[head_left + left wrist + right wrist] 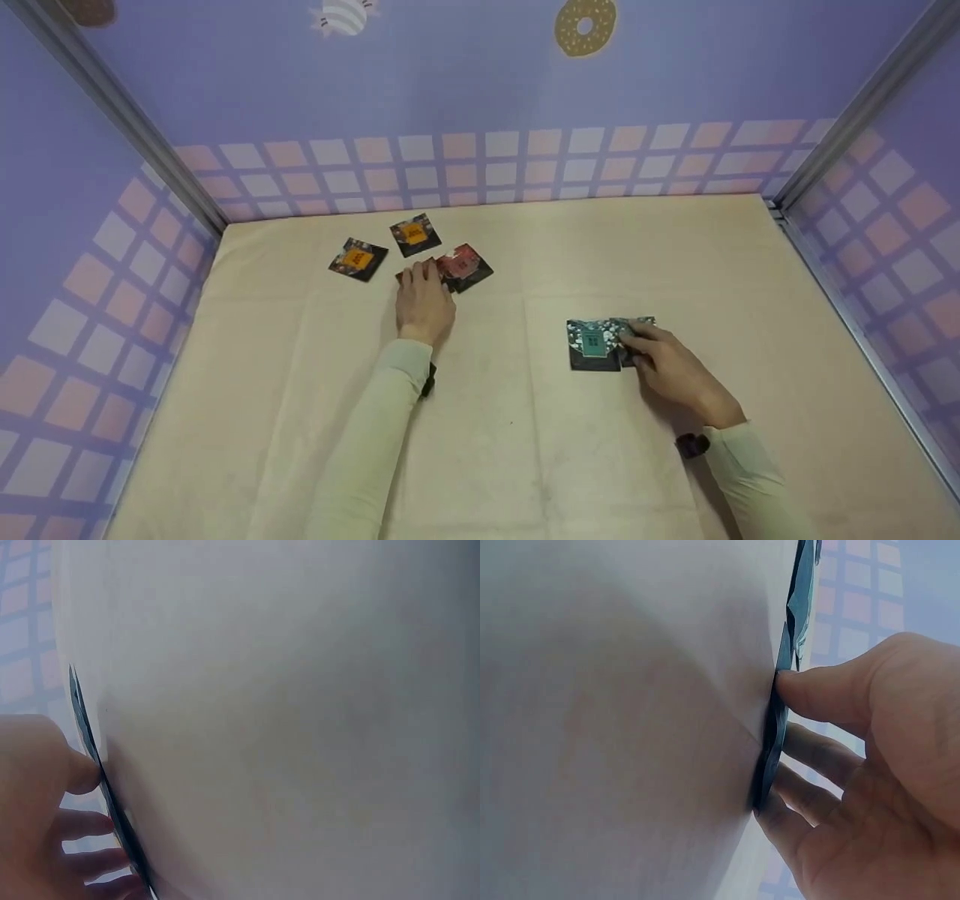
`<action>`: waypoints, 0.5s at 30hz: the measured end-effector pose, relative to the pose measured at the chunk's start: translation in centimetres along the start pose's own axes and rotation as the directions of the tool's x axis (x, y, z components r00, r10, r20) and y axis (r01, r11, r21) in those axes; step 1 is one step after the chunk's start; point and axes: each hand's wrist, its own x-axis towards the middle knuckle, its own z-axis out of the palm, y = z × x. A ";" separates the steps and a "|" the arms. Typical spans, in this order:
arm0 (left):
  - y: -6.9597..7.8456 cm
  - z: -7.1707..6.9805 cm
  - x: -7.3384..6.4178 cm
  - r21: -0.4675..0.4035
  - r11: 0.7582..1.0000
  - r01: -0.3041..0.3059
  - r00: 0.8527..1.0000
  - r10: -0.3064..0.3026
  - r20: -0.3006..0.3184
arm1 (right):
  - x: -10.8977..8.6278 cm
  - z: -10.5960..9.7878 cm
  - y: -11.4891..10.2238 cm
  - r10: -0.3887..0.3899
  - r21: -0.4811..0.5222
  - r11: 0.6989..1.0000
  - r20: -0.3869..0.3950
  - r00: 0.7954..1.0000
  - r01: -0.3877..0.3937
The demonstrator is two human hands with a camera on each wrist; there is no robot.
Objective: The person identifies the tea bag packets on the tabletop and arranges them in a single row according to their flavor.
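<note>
My left hand (426, 304) lies over a small flat square sachet (88, 736), its thumb and fingers gripping it by the edges. Most of that sachet is hidden under the fingers in the head view. A sachet with a red label (463, 268) lies against its right side. Farther right, my right hand (671, 367) holds a green patterned sachet (775, 736) between thumb and fingers, covering much of its face. Directly left of it, its edge overlapped, lies another green sachet (593, 345) with a green label.
Two sachets with orange labels lie at the back left, one sachet (358, 259) left of the other sachet (415, 234). A cream cloth (480, 450) covers the table. Purple checked panels (480, 90) stand behind and at both sides.
</note>
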 end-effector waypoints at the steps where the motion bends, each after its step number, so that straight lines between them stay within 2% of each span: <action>1: 0.0 0.0 0.0 0.004 1.000 -0.001 1.000 0.001 -0.001 | 0.0 0.0 0.0 0.000 0.000 1.000 0.001 1.000 0.000; 15: -0.3 -0.5 -1.0 0.060 0.998 -0.034 0.999 0.033 0.014 | 0.0 0.1 0.1 0.018 -0.001 1.000 0.008 1.000 -0.018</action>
